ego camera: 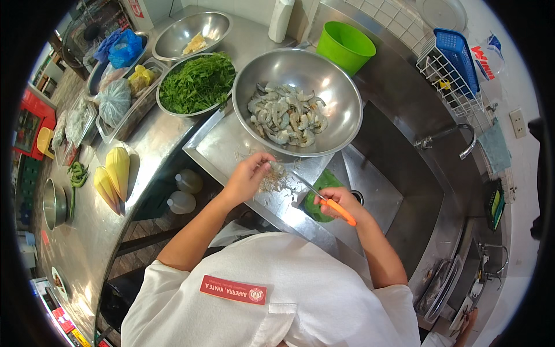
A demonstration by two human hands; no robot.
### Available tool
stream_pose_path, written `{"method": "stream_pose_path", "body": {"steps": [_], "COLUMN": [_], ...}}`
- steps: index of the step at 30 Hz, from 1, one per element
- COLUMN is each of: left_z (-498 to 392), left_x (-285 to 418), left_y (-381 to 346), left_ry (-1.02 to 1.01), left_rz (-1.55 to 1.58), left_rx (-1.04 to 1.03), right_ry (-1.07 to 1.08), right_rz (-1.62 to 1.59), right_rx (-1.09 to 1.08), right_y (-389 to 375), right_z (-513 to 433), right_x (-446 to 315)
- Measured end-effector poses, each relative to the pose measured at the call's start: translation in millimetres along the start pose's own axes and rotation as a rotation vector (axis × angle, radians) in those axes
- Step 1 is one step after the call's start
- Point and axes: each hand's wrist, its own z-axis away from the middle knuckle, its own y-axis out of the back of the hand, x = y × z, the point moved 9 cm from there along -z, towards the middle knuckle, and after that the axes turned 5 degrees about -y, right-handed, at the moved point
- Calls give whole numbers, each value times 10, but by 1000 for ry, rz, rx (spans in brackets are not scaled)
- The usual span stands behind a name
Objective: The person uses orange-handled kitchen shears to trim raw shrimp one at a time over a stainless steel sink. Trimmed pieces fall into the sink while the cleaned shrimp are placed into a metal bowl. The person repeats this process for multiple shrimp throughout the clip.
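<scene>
Between its thumb and fingers, my left hand (248, 177) holds a raw shrimp (276, 166). My right hand (343, 203) grips scissors with orange handles (340, 211), their blades pointing toward that shrimp. Below the shrimp, thin shrimp trimmings (272, 183) are scattered over the metal ledge (221, 149) of the sink. Just beyond my hands stands a large stainless steel bowl (342, 93) with a heap of raw shrimp (288, 115) inside. A green leaf-like sheet (328, 178) lies in the sink, partly hidden by my right hand.
Left of the shrimp bowl are a bowl of leafy greens (197, 84) and a steel bowl (164, 41) with a yellowish lump. Yellow banana blossoms (117, 169) lie on the steel counter (93, 234). A green bucket (345, 45) and faucet (468, 143) are at the sink.
</scene>
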Motion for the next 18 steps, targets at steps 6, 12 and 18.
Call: {"method": "stream_pose_path", "body": {"steps": [6, 12, 18], "left_z": [35, 29, 24], "left_x": [-116, -177, -55], "left_y": [242, 219, 32], "left_ry": [16, 14, 19], "left_rz": [8, 125, 116], "left_rx": [152, 146, 55], "right_ry": [187, 28, -40], "right_rz": [830, 182, -132], "right_rx": [489, 235, -28], "right_y": [12, 37, -164], "right_z": [105, 50, 86], "right_x": [-187, -1, -43]}}
